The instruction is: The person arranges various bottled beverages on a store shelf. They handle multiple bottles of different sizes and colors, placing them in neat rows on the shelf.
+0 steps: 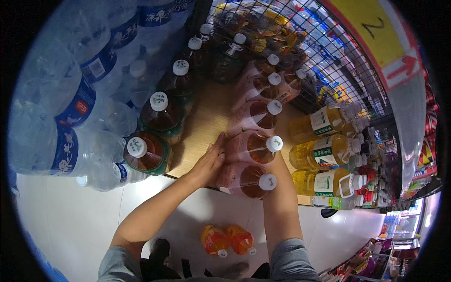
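Observation:
A row of pink-labelled bottles of amber drink (243, 146) with white caps stands on a wooden shelf (197, 116). My left hand (208, 164) lies flat along the row's left side, fingers stretched towards the back. It touches or nearly touches the front bottles, and its grasp is around nothing. On the row's other side is my right forearm (282, 190); bottles hide the right hand itself, so its fingers cannot be seen. Left of the bare shelf strip stands a row of dark drink bottles with green labels (149, 153), also white-capped.
Shrink-wrapped large water bottles (67, 105) are stacked at left. Yellow drink bottles (322, 153) stand at right. Behind is a black wire mesh (317, 38); a price sign (384, 38) hangs upper right. Two orange bottles (215, 241) stand on the floor (204, 208) near my feet.

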`<state>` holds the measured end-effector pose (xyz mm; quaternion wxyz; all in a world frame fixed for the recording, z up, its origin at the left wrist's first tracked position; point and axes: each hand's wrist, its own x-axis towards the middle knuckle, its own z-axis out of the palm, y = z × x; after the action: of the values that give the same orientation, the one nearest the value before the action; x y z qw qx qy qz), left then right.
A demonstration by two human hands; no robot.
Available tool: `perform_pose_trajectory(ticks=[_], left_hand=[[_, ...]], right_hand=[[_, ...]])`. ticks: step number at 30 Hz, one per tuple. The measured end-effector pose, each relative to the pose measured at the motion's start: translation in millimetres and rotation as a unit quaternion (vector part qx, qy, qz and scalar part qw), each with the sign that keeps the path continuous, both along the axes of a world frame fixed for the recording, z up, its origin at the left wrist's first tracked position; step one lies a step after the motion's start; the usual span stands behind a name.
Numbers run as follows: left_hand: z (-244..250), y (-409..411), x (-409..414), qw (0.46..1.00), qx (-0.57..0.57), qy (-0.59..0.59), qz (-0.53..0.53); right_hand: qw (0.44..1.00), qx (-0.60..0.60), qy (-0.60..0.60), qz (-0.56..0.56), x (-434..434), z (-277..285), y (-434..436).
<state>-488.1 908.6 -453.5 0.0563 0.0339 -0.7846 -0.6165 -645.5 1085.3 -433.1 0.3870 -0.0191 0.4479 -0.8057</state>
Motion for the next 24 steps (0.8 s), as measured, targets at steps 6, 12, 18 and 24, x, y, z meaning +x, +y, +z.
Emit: perform_pose_trajectory(ticks=[6,12,18,24], left_hand=[[-2.4,2.9,-2.6,1.000,-0.017,0.003,-0.005],[-6.6,5.2,-7.2,0.998,-0.065,-0.007,-0.003],[13.6,1.4,-48.0,0.996,0.058,-0.012,0.068],[-47.5,2.1,-90.0,0.946,0.307,0.088,0.062]], right_hand=[[1.000,0.001,-0.001,-0.003,-1.1,-0.7,1.8],[1.000,-0.001,0.004,-0.006,-7.8,-0.6,-2.0],[1.000,-0.014,0.007,-0.002,-13.5,-9.5,-15.1],[1.000,-0.026,0.005,-0.003,-15.5,-22.3,-33.5]])
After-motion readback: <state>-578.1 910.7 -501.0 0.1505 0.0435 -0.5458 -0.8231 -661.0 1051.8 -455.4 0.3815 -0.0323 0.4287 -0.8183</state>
